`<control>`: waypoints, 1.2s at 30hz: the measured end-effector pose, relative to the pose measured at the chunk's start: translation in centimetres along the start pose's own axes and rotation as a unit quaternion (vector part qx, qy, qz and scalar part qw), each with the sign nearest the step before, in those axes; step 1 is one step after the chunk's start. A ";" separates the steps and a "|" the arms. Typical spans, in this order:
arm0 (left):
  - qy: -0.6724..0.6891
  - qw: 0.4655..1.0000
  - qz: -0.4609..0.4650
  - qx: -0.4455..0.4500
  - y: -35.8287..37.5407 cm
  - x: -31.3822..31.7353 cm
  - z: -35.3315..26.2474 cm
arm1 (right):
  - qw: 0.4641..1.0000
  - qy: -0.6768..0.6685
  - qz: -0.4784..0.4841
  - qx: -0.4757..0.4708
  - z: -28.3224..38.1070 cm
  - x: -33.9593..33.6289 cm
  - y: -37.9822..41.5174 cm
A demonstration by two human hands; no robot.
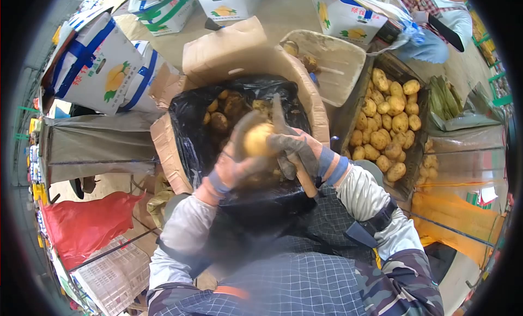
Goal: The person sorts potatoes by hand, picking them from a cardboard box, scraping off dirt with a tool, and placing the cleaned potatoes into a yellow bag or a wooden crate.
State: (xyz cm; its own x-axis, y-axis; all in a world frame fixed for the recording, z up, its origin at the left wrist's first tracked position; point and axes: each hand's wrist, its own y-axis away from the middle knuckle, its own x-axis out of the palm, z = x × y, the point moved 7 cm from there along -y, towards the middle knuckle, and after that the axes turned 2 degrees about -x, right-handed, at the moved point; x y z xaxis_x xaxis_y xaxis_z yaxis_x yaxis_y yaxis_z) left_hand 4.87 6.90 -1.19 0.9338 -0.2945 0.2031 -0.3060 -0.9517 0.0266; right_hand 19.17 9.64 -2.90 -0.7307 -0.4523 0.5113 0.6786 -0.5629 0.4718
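Note:
My left hand (235, 152), in a dark-palmed work glove, is closed around a yellow potato (259, 140) above a cardboard box. My right hand (302, 151), gloved too, grips a knife; its wooden handle (306, 181) sticks out below the fingers, and its greyish blade (278, 111) points up and away, blurred. The right fingers are close against the potato's right side. Beneath both hands, the cardboard box (321, 111) is lined with a black plastic bag (188, 133). Inside lie soil-covered potatoes (219, 122), partly hidden by my hands.
On the right stands a crate (348, 117) of yellow potatoes. A pale scoop-like container (340, 59) with a few dirty lumps is behind it. Printed cartons (109, 70) stand at left and back. A person (436, 21) is at the upper right. Red cloth (90, 223) hangs at left.

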 end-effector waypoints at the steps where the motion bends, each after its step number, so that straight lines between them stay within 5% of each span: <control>1: 0.028 0.999 0.011 -0.033 0.0 0.4 0.7 | 1.000 -0.007 -0.028 0.003 0.1 -0.5 -0.2; 2: 0.058 0.996 0.022 -0.068 0.1 1.0 1.4 | 0.998 -0.016 -0.057 0.009 0.0 -1.5 0.1; 3: -0.066 0.995 0.017 -0.078 0.2 0.3 2.9 | 0.996 -0.023 -0.086 0.017 -0.1 -2.6 0.6; 5: -0.316 0.943 0.015 -0.101 0.3 -1.2 6.0 | 0.972 -0.124 -0.161 -0.114 2.8 -6.3 1.8; 7: -0.491 0.840 0.050 -0.225 0.1 -2.9 6.0 | 0.890 -0.212 -0.294 -0.277 5.8 -11.3 4.9; 9: -0.544 0.798 0.004 -0.259 -0.1 -8.0 10.7 | 0.835 -0.340 -0.278 -0.332 6.1 -17.6 7.5; 11: -0.641 0.713 -0.012 -0.282 -2.0 -11.0 11.0 | 0.743 -0.410 -0.362 -0.385 5.0 -23.0 10.3; 14: -0.758 0.603 0.033 -0.247 -5.6 -14.5 13.9 | 0.734 -0.489 -0.320 -0.345 2.2 -27.4 12.1; 16: -0.789 0.564 0.074 -0.231 -6.7 -16.6 16.1 | 0.770 -0.345 -0.386 -0.372 3.6 -25.7 12.0; 19: -0.854 0.444 0.120 -0.242 -7.9 -20.1 22.7 | 0.811 -0.185 -0.434 -0.346 5.9 -20.3 11.5; 22: -0.881 0.314 0.223 -0.275 -8.3 -18.8 22.2 | 0.835 -0.055 -0.437 -0.329 6.6 -18.5 10.8; 28: -0.854 0.399 0.229 -0.242 -9.0 -18.6 20.3 | 0.877 0.049 -0.394 -0.271 8.2 -14.6 9.3; 31: -0.814 0.487 0.179 -0.260 -8.1 -16.7 15.4 | 0.869 0.114 -0.380 -0.294 7.6 -13.8 8.1; 32: -0.792 0.543 0.128 -0.248 -7.5 -16.9 13.7 | 0.903 0.102 -0.347 -0.232 7.1 -13.1 7.6; 36: -0.419 0.867 0.014 -0.267 -2.5 -14.2 6.6 | 0.941 0.150 -0.196 -0.231 5.6 -8.0 4.1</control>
State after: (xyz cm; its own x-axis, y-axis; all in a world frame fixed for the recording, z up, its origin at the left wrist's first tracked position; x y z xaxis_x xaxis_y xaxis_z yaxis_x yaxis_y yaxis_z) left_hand -6.42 12.90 -10.64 0.6623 -0.4904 -0.5665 -0.1641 -0.8326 0.5290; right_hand 28.24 14.83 -0.98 -0.9536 -0.2826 0.1039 0.2977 -0.9366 0.1848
